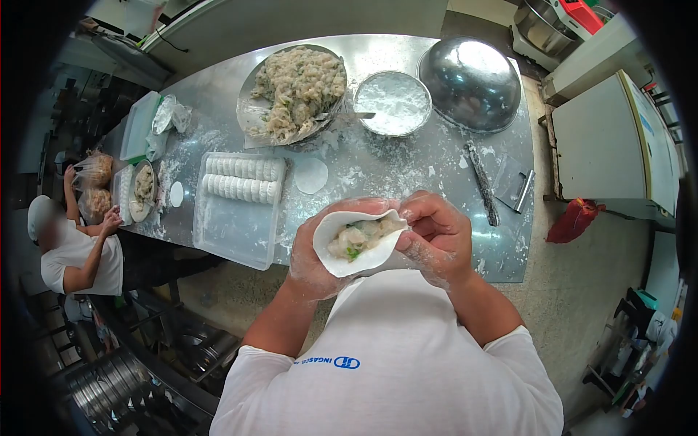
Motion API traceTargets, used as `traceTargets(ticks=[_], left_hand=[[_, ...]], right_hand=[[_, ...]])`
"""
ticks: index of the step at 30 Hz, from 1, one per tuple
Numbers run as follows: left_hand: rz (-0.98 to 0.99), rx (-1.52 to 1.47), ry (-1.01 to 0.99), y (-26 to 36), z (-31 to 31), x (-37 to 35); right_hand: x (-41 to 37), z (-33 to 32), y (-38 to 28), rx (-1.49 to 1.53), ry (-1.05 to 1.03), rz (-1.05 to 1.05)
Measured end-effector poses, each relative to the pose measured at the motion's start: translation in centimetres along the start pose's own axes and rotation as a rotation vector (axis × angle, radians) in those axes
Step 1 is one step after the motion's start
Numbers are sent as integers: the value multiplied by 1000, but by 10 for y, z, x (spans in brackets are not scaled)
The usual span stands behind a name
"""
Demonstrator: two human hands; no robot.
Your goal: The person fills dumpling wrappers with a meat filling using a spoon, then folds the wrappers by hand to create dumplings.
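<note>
An unsealed dumpling [356,243], a round white wrapper folded around pale filling with green bits, is held above the near edge of the table. My left hand [305,254] cups it from behind and below, with most fingers hidden by the wrapper. At its right end, my right hand [440,240] pinches the wrapper's edge between thumb and fingers. Flour dusts both hands. Beyond the left hand, a loose wrapper [311,176] lies on the table. To its left, a clear plastic tray [236,236] holds two rows of white dumplings [240,179].
The floured metal table [407,163] bears a heaped bowl of filling [298,94], a bowl of white flour [396,102], an upturned metal bowl [471,83], a floury dark rod [481,183] and a scraper [523,192]. At the left end, a co-worker [87,254] handles another dish.
</note>
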State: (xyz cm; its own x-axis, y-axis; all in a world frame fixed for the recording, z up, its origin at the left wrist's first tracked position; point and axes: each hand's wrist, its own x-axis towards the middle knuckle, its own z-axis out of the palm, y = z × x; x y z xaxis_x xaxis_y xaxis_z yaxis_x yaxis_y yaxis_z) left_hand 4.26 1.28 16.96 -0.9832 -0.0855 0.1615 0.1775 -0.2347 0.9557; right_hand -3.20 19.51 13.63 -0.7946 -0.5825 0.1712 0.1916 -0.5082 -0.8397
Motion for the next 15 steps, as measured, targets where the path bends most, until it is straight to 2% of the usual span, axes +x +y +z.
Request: traceTargets(ticks=[2, 8, 11, 15], left_hand=[[95, 137, 20, -3, 0, 1], [105, 178, 42, 1, 3, -2], [71, 284, 2, 7, 1, -3], [73, 332, -93, 20, 1, 2]], right_hand=[[0, 1, -5, 12, 6, 11], [-2, 6, -7, -89, 70, -22], [3, -4, -11, -445, -35, -236], [6, -5, -18, -506, -52, -294]])
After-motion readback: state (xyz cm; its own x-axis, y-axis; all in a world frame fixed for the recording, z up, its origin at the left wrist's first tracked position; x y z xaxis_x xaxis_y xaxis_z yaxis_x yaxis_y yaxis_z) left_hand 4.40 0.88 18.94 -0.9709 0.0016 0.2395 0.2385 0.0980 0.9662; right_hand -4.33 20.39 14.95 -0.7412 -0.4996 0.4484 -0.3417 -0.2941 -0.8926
